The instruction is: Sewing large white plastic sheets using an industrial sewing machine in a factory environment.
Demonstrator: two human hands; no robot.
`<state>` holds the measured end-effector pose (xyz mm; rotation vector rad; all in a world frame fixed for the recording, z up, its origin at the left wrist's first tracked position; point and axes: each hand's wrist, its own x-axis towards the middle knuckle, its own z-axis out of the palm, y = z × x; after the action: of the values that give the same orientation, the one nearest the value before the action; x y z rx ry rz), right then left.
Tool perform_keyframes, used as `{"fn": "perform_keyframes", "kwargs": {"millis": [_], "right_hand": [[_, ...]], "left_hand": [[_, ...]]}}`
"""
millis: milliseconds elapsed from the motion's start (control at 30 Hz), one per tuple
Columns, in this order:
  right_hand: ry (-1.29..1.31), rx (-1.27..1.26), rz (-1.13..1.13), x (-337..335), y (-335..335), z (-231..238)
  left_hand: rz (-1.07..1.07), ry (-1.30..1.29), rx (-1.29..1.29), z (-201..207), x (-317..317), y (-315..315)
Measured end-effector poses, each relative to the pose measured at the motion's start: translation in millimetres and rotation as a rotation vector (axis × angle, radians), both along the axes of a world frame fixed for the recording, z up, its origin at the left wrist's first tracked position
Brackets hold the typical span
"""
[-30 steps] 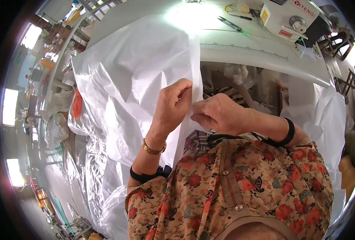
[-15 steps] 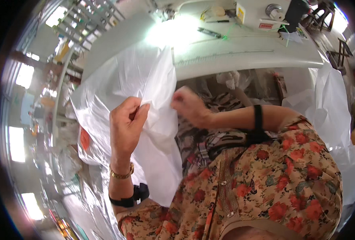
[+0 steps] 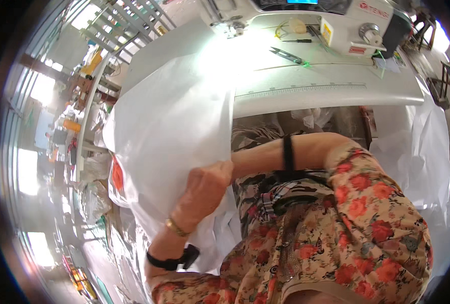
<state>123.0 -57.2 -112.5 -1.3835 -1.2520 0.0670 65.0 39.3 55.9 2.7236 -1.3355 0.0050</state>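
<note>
Head view: Watching remotely through the head camera, I look down on a white sheet (image 3: 164,121) that runs from a pale table (image 3: 392,88) toward the person's lap.
White sheet: It lies left of centre; its upper end goes into strong glare on the tabletop, and its right edge drops nearly straight to the left hand (image 3: 204,187).
Left hand grip: I see the fingers bent and pressed together, pinching the sheet's right edge; blur softens the fingertips.
Right hand: The right forearm (image 3: 263,156) reaches left to that same edge, where I lose the hand behind the sheet or the left hand; I cannot tell whether it is spread or pinching.
Worn items: I count 2 black bands, 1 on the left arm (image 3: 166,262) and 1 on the right (image 3: 288,154), plus a gold-coloured watch (image 3: 176,228) and a floral shirt (image 3: 362,223).
Sewing machine: A white sewing machine (image 3: 339,30) stands at the table's far side, partly cut off by the upper rim.
Tabletop tools: Thread snips (image 3: 287,55) lie near a slim dark tool (image 3: 297,41), with green thread (image 3: 306,64) at the snips' right end.
Table edge: A printed ruler scale (image 3: 301,90) runs along it.
Far left: An orange-red item (image 3: 117,173) sits just beside the sheet.
</note>
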Motion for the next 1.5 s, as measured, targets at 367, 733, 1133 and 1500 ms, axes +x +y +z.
{"fn": "perform_keyframes", "kwargs": {"millis": [367,733,1133,1500], "right_hand": [[-0.546,-0.498,-0.361,71,-123,119],[-0.351,-0.525,-0.335,76,-126,121],[-0.501,-0.501,-0.262,75,-119,122],[-0.44,-0.673,-0.154,42,-94,126]], "left_hand": [[0.491,0.037,-0.561,-76,-30,-6],[0.816,0.681,-1.231,-73,-52,-8],[0.73,0.049,-0.91,-74,-42,-23],[0.61,-0.194,-0.895,-82,-42,-28]]}}
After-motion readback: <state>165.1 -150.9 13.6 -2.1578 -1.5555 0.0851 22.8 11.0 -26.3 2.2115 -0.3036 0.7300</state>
